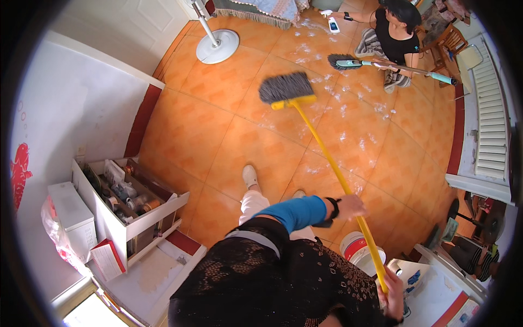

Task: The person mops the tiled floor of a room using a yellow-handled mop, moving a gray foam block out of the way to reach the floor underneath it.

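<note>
A push broom with a long yellow handle reaches away from me across the orange tiled floor. My left hand, below a blue sleeve and a dark wristband, grips the handle partway along. Lower down, near the handle's end, my right hand is closed around it. The grey bristle head is at floor level ahead, slightly blurred. White foamy patches are scattered on the tiles, mostly to the right of the broom head.
A person crouches at upper right with a spray bottle and a teal-handled brush. A white stand base stands ahead. An open cabinet is at left, a white bucket at right, a radiator along the right wall.
</note>
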The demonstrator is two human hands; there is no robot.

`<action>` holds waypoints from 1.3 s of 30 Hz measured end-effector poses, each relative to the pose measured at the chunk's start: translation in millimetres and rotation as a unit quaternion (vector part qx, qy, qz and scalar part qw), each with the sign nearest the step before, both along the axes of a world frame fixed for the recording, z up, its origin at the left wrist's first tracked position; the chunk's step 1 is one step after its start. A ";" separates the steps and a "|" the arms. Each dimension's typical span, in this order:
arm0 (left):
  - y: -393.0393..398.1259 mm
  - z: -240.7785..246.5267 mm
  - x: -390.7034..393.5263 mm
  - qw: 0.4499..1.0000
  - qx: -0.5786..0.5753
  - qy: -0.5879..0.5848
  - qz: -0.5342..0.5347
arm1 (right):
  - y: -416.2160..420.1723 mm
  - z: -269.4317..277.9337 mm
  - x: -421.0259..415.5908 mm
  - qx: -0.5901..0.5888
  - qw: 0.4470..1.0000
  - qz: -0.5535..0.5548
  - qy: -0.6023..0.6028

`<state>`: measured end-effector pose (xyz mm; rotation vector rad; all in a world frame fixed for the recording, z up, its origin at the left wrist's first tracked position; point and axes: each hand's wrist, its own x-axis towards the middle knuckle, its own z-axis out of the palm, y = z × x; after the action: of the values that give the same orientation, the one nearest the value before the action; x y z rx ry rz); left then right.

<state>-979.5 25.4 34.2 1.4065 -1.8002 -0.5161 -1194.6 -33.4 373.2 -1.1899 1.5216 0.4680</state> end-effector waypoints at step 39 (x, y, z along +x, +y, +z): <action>180.2 -80.1 86.3 0.925 0.220 -0.003 0.309 | -42.2 -73.5 121.2 -0.224 0.867 0.432 -0.106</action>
<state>-893.2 205.6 -45.9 2.1694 -1.1695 -0.5874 -1073.5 -75.5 299.7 -2.2240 0.8460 0.5447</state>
